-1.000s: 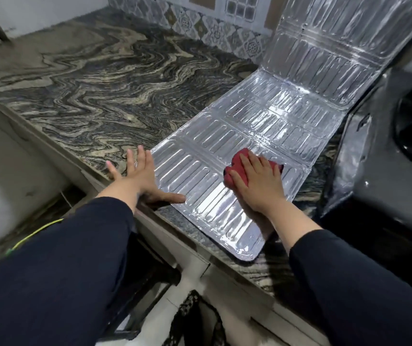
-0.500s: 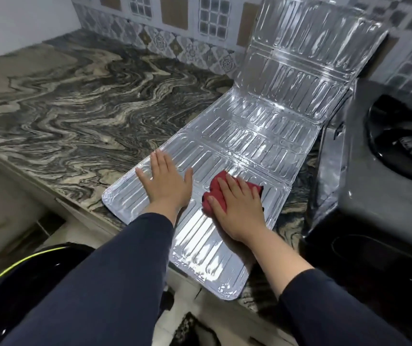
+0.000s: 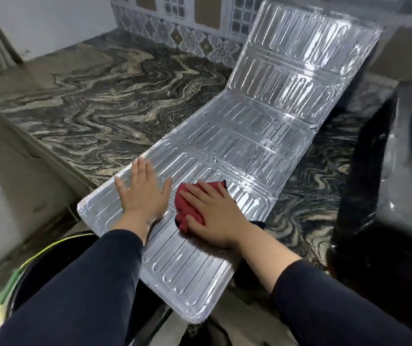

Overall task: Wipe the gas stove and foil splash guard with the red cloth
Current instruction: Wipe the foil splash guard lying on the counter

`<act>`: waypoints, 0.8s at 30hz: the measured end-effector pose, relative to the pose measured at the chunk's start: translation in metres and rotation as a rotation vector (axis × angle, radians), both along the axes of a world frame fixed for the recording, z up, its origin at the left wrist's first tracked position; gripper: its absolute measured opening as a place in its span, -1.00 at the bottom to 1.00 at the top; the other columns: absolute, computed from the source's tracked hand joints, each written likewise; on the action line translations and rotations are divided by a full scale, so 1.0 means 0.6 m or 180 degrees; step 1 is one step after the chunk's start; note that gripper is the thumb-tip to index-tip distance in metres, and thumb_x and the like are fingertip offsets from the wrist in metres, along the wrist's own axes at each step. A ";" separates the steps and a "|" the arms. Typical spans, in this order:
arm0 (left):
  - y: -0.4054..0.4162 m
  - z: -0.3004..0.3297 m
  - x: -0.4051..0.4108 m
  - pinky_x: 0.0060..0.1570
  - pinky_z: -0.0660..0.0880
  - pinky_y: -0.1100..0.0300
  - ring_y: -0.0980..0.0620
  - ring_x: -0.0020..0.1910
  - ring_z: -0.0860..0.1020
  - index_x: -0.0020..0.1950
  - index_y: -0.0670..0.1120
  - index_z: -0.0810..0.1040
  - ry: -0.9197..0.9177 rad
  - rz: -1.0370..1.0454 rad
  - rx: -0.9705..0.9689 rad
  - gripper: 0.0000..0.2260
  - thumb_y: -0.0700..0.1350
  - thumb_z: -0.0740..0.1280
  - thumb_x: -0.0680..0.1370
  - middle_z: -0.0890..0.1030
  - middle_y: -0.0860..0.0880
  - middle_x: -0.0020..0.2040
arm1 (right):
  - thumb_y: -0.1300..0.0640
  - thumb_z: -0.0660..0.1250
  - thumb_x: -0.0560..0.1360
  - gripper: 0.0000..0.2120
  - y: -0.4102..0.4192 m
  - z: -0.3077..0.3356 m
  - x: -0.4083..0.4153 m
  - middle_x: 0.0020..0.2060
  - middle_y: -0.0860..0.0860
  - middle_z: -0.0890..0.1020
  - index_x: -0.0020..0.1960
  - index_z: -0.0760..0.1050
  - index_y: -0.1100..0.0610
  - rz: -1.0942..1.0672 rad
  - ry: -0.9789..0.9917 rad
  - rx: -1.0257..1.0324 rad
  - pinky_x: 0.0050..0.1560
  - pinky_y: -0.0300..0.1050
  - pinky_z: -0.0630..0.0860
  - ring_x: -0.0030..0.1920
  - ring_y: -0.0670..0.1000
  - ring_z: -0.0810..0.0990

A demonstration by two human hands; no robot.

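The ribbed foil splash guard point(image 3: 255, 136) lies unfolded across the marble counter, its far panel tilted up against the tiled wall and its near end hanging past the counter edge. My right hand point(image 3: 215, 216) presses the red cloth point(image 3: 187, 206) flat onto the guard's near panel. Just left of the cloth, my left hand point(image 3: 142, 193) lies flat on the foil with fingers spread, holding nothing. The black gas stove point(image 3: 394, 186) stands at the right edge, apart from both hands.
A swirled dark marble counter point(image 3: 100, 108) stretches to the left and back. Patterned wall tiles point(image 3: 187, 38) run behind it. Below the counter edge at lower left sits a dark round bin with a green-yellow rim point(image 3: 20, 270).
My left hand moved from the counter edge onto the foil beside the cloth. The right hand and cloth slid slightly nearer along the panel. The view shifted left and back.
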State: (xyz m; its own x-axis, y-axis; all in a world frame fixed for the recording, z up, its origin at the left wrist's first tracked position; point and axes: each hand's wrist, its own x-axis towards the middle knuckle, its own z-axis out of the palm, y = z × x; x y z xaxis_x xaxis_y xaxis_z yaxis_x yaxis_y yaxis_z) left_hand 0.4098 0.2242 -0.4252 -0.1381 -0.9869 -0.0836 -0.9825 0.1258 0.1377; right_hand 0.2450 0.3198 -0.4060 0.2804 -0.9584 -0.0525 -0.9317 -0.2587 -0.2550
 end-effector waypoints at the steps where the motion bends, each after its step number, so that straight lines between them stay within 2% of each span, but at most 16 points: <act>1: -0.001 0.000 0.001 0.44 -0.23 -0.28 0.02 0.56 -0.22 0.55 -0.12 -0.15 -0.0004 0.0013 -0.0018 -0.33 0.25 -0.19 0.56 -0.18 -0.05 0.58 | -0.26 -0.17 0.44 -0.32 -0.019 0.000 -0.003 0.54 -0.09 0.14 0.53 0.08 -0.07 0.0070 0.0007 -0.0028 0.50 0.15 -0.15 0.55 0.02 0.00; 5: -0.001 -0.005 -0.002 0.45 -0.19 -0.29 -0.01 0.56 -0.20 0.55 -0.12 -0.14 -0.0011 0.0006 -0.0157 -0.34 0.23 -0.19 0.57 -0.16 -0.07 0.58 | -0.29 -0.20 0.44 -0.31 -0.116 -0.003 -0.034 0.53 -0.10 0.15 0.53 0.08 -0.09 -0.0056 0.0069 -0.0076 0.48 0.14 -0.13 0.54 0.03 0.04; 9: 0.000 -0.008 -0.001 0.45 -0.16 -0.30 -0.01 0.56 -0.19 0.55 -0.14 -0.11 -0.0072 0.0005 -0.0214 -0.34 0.23 -0.20 0.57 -0.16 -0.09 0.58 | -0.23 -0.03 0.58 -0.42 -0.213 -0.006 -0.086 0.55 -0.04 0.12 0.54 0.05 -0.04 -0.0658 0.0121 -0.0004 0.49 0.19 -0.08 0.54 0.10 0.02; 12: -0.002 -0.009 -0.003 0.45 -0.17 -0.31 -0.02 0.56 -0.19 0.55 -0.14 -0.10 -0.0073 0.0022 -0.0235 -0.33 0.23 -0.20 0.56 -0.15 -0.09 0.58 | -0.20 -0.05 0.60 -0.44 -0.237 -0.010 -0.097 0.55 -0.04 0.09 0.54 0.04 -0.03 -0.0932 0.0169 0.0085 0.48 0.23 -0.08 0.54 0.12 0.00; 15: -0.004 -0.009 -0.003 0.45 -0.18 -0.31 -0.02 0.56 -0.21 0.55 -0.13 -0.14 -0.0108 0.0057 -0.0146 -0.32 0.25 -0.22 0.55 -0.18 -0.09 0.58 | -0.21 -0.11 0.58 -0.44 -0.207 -0.014 -0.066 0.54 -0.03 0.15 0.52 0.10 -0.03 -0.0943 0.0222 -0.0106 0.47 0.24 -0.05 0.52 0.12 0.07; 20: -0.003 -0.003 -0.007 0.45 -0.17 -0.31 -0.02 0.56 -0.22 0.55 -0.13 -0.15 -0.0148 0.0063 -0.0070 -0.31 0.26 -0.21 0.55 -0.18 -0.09 0.58 | -0.26 -0.27 0.48 -0.31 -0.092 -0.010 -0.022 0.52 -0.02 0.20 0.51 0.13 -0.03 -0.0672 0.0179 -0.0182 0.47 0.23 -0.06 0.51 0.13 0.10; 24: -0.003 0.000 -0.006 0.44 -0.17 -0.32 -0.02 0.56 -0.20 0.55 -0.13 -0.13 -0.0186 0.0069 -0.0043 -0.31 0.26 -0.21 0.55 -0.16 -0.09 0.58 | -0.28 -0.21 0.48 -0.33 -0.010 -0.013 -0.026 0.51 -0.03 0.22 0.51 0.16 -0.05 -0.0580 0.0130 -0.0158 0.48 0.22 -0.02 0.51 0.13 0.13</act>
